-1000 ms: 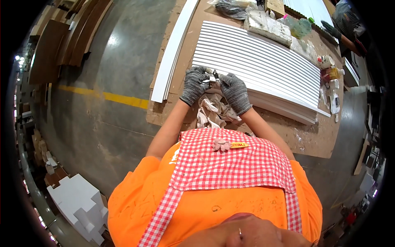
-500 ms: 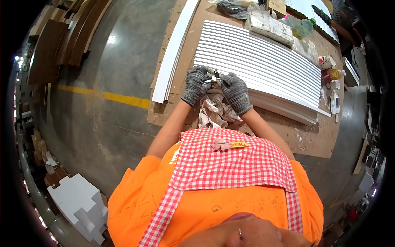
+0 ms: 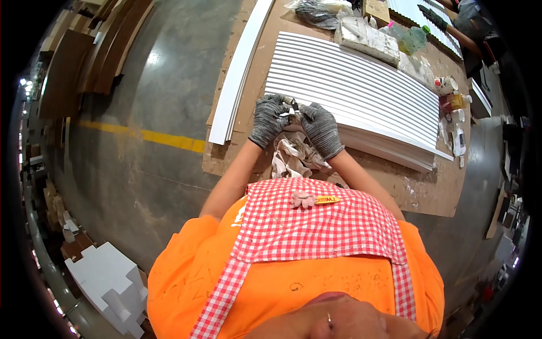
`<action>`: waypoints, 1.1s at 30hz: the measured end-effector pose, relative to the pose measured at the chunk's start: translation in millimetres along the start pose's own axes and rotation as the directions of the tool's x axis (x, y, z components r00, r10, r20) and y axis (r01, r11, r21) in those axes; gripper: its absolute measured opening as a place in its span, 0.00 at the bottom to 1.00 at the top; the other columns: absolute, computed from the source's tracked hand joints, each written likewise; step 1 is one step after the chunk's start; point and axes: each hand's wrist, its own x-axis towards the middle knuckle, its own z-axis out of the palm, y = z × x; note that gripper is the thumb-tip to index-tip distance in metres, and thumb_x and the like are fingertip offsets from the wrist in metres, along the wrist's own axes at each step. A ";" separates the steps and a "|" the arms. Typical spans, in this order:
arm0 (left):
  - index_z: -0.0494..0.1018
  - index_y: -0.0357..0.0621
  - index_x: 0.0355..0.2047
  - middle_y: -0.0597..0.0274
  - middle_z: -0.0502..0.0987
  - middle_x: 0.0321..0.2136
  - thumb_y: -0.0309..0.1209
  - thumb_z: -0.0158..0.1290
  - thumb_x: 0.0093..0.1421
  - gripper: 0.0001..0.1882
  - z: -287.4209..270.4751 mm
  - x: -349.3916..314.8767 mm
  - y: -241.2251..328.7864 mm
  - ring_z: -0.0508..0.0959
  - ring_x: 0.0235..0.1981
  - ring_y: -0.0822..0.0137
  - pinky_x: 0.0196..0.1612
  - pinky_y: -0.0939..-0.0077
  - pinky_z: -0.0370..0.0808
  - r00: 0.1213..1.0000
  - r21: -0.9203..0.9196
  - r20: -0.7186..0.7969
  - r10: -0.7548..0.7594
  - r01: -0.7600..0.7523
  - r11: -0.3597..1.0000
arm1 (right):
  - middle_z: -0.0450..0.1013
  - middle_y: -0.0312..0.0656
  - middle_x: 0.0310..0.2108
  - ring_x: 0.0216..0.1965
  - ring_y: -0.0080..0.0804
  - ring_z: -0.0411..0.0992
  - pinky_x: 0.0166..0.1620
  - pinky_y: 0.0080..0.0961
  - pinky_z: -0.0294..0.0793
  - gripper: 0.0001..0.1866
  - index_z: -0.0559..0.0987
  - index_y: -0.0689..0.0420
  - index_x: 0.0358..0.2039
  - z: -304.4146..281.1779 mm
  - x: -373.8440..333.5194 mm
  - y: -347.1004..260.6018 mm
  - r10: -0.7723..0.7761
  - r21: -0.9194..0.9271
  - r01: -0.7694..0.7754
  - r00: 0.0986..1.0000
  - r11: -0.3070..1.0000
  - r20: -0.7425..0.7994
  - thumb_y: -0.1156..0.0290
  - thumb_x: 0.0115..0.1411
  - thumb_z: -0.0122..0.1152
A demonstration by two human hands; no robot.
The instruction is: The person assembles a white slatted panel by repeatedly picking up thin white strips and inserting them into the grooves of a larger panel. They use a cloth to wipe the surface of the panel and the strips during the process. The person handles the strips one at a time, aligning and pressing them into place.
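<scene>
My left hand (image 3: 269, 120) and my right hand (image 3: 320, 130), both in grey knit gloves, meet at the near left corner of a stack of white slatted panels (image 3: 350, 85). Between their fingertips is a small dark-and-white thing (image 3: 295, 105), too small to name. The fingers of each hand are bent and closed about it. Just below, a crumpled off-white cloth (image 3: 291, 155) lies at the front of the brown work table (image 3: 418, 195).
Long white boards (image 3: 237, 79) lie along the table's left side. Beyond the panels are a white wrapped block (image 3: 368, 40) and a greenish plastic bottle (image 3: 412, 40). A cup (image 3: 446, 85) and several bottles stand on the right. A co-worker's gloved hand (image 3: 433, 18) rests on another ribbed panel at the far right.
My hands stay together at the panel corner, with only slight finger movement around the small thing. The co-worker's hand has shifted a little to the left.
</scene>
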 end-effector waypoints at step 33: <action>0.81 0.48 0.27 0.63 0.79 0.33 0.29 0.62 0.33 0.15 3.7 3.5 5.2 0.75 0.36 0.60 0.41 0.66 0.72 0.999 0.059 -0.040 0.005 -0.003 0.998 | 0.72 0.46 0.31 0.31 0.43 0.73 0.35 0.36 0.74 0.08 0.77 0.55 0.37 -36.4 -27.6 41.3 -0.037 -0.055 0.020 0.944 0.998 -0.328 0.69 0.57 0.55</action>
